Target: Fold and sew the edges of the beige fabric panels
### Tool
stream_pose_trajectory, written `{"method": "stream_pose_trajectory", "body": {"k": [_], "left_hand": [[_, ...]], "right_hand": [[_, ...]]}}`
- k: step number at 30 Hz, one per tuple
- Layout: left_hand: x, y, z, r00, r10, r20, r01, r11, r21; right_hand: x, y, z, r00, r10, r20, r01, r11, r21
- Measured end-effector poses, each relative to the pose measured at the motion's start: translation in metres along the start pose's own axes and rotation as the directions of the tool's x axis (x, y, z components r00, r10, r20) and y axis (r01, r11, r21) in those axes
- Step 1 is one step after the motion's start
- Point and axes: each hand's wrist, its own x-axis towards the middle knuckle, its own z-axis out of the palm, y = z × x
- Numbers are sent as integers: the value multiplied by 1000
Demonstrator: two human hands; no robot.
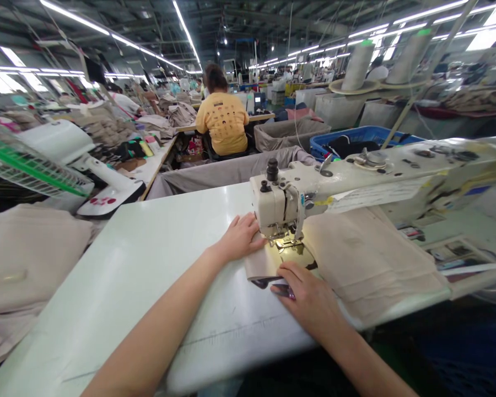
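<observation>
My left hand (242, 237) lies flat with fingers stretched out on a beige fabric piece (259, 263), left of the needle area of the sewing machine (270, 201). In my right hand (310, 295), the fingers are curled round small thread snips (284, 290) with a dark and purple body, mostly hidden by the palm. Its thumb and forefinger are at the fabric's near right edge, in front of the presser foot. A lamp lights the shiny metal plate (297, 253) under the needle. Right of it, a stack of beige fabric panels (367, 259) lies beneath the machine arm.
More beige fabric (28, 253) is piled at the left, with a white fan (58, 149) behind it. Beyond the white table (149, 259) stand a cloth-lined bin (215, 173) and a blue basket (355, 135). A person in yellow (223, 118) sits ahead; thread cones (357, 66) stand right.
</observation>
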Motion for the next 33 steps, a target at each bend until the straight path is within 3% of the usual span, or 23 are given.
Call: {"method": "stream_pose_trajectory", "body": {"k": [7, 15, 18, 21, 26, 29, 33], "left_hand": [[-2, 6, 2, 999, -35, -7, 36, 998, 46], [4, -1, -1, 1000, -12, -5, 12, 999, 51], [3, 9, -6, 999, -53, -11, 54, 992, 117], [-12, 33, -8, 994, -93, -59, 102, 982, 161], [-56, 71, -1, 977, 212, -36, -213, 976, -42], [-70, 75, 3, 957, 277, -84, -281, 959, -41], [-64, 66, 2, 956, 283, -77, -287, 957, -48]], "right_hand": [[4, -1, -7, 997, 6, 73, -5, 1000, -19], [12, 2, -8, 994, 2, 112, 0, 1000, -17], [15, 3, -9, 991, -5, 135, 8, 1000, -22], [11, 3, -10, 990, -14, 139, 17, 1000, -21], [-1, 4, -9, 993, -22, 120, 28, 998, -54], [-2, 4, -9, 991, -17, 136, 26, 997, -66], [8, 5, -10, 985, 1, 170, 8, 999, -50]]}}
